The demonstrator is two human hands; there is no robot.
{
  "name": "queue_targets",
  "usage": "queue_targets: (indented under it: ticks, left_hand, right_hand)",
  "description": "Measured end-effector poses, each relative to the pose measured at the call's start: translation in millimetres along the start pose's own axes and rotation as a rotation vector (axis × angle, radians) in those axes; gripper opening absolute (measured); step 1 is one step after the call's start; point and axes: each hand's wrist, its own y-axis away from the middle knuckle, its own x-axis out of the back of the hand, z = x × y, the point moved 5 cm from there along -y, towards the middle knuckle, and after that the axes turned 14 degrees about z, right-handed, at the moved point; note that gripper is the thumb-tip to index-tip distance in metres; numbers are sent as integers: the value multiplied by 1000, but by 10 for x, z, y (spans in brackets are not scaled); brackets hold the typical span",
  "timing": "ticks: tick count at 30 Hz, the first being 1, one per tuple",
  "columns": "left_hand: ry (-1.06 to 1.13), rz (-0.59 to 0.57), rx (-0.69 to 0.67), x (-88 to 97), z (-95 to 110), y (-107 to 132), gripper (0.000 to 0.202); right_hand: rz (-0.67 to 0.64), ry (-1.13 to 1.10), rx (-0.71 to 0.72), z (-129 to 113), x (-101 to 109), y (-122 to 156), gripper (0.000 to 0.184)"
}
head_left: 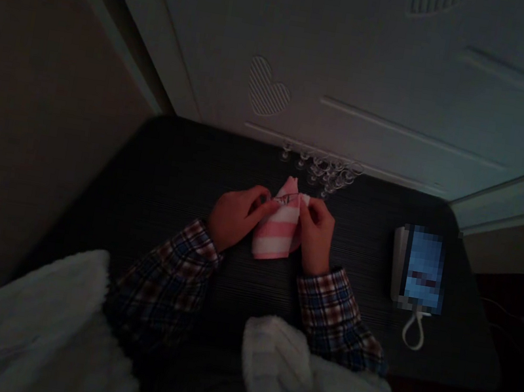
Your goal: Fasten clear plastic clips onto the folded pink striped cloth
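A small pink-and-white striped cloth (277,233) lies on the dark table (169,181), its top end lifted between both hands. My left hand (235,216) pinches the cloth's upper left edge with fingers closed; a thin pin-like object seems to sit at its fingertips, too dim to name. My right hand (316,234) grips the cloth's upper right edge, fingers pressed together. Both wrists wear plaid sleeves. The light is very low.
Several clear plastic hooks or clips (328,169) lie in a heap just beyond the cloth, near the white panelled wall (361,72). A white box with a blue face and cord loop (416,273) rests at right. White fluffy fabric (47,327) covers my lap.
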Motion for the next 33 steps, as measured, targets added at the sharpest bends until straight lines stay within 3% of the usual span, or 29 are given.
queue_targets:
  ticks: [13, 22, 33]
  left_hand:
    - [-1, 18, -39, 28, 30, -6, 40]
    - [476, -97, 367, -108, -194, 19, 51]
    - [708, -3, 382, -29, -91, -42, 22]
  right_hand:
    - [8, -14, -2, 12, 11, -5, 23]
    - [-56, -16, 71, -135, -13, 26, 17]
    - [23, 20, 86, -113, 7, 30, 12]
